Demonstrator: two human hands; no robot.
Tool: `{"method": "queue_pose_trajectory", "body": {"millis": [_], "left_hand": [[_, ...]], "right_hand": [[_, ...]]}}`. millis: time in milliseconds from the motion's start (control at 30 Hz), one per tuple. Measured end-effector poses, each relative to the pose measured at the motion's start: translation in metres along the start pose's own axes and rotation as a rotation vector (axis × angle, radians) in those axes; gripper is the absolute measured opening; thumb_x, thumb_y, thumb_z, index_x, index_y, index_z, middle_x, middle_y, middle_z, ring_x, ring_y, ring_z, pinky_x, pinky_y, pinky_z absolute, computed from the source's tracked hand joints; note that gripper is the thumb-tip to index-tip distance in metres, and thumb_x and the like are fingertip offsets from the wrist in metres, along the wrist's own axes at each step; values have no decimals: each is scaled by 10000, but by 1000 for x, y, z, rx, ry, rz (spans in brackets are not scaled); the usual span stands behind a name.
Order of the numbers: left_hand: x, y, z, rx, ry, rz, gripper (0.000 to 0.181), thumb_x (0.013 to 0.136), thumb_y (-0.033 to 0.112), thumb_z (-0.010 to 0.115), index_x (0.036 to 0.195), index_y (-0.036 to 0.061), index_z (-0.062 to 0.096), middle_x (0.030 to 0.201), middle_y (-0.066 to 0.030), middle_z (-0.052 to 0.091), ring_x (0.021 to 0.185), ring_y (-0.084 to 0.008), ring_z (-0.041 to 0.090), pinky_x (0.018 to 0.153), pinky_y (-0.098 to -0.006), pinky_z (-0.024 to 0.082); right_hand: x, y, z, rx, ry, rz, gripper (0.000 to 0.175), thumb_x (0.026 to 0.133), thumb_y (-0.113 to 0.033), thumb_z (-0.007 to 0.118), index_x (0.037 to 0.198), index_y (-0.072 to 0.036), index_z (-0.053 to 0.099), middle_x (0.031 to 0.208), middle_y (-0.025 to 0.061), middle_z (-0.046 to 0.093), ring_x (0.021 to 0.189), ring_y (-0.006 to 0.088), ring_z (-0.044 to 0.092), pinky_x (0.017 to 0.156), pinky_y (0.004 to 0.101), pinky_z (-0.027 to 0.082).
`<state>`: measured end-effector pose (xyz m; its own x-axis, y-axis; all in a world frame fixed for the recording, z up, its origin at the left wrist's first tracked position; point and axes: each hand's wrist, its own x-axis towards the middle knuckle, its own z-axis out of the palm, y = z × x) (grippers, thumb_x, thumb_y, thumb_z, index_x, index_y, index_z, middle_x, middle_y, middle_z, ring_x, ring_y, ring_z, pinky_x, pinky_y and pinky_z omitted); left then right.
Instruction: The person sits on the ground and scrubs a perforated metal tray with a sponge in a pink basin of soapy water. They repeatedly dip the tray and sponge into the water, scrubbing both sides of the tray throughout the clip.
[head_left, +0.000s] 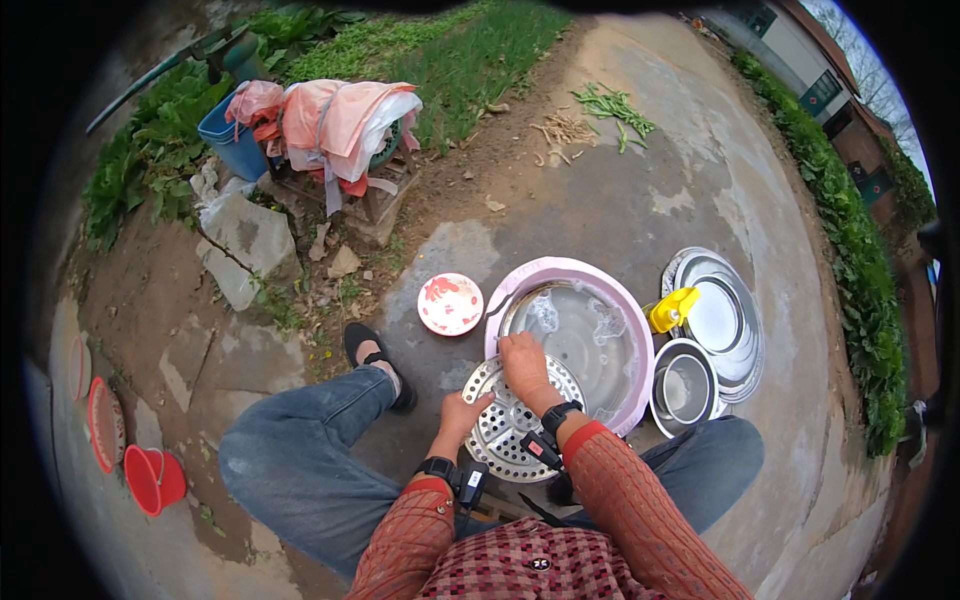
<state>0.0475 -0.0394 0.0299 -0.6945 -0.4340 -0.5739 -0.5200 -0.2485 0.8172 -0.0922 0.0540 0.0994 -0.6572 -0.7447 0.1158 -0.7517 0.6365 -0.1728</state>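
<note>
My left hand (459, 421) grips the left edge of a round perforated metal steamer plate (517, 450), tilted between my knees. My right hand (525, 367) is over the plate's upper part, fingers bent near its rim; whether it holds a small scrubber is hidden. The plate overlaps the near left rim of a pink plastic basin (640, 322). Inside the basin sits a wide metal pan with water and suds (607, 321). A red and white enamel bowl (450, 304) stands left of the basin. At its right is a yellow bottle (673, 309), probably detergent.
Stacked metal trays (739, 367) and nested metal bowls (664, 405) stand on the right. A red bucket (154, 480) is at lower left. A stone slab (251, 244) and a plastic-wrapped machine (322, 124) are at upper left. Green bean pods (619, 109) lie on the concrete ahead.
</note>
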Motion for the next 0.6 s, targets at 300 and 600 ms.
{"method": "queue_pose_trajectory", "body": {"millis": [300,600], "left_hand": [[-3,2,-1,10,-2,14,293,763,241,781,887,-15,712,779,-81,704,672,-103,623,605,-305,495],[-2,1,4,-127,-30,-2,299,756,215,785,902,-34,707,777,-63,705,651,-95,624,607,-280,503]], "right_hand": [[2,-27,-7,100,-17,-263,112,717,-62,591,825,-90,576,871,49,582,909,259,545,734,361,456],[-20,46,-6,104,27,314,64,751,-50,602,800,-46,560,863,127,587,898,341,545,763,446,467]]}}
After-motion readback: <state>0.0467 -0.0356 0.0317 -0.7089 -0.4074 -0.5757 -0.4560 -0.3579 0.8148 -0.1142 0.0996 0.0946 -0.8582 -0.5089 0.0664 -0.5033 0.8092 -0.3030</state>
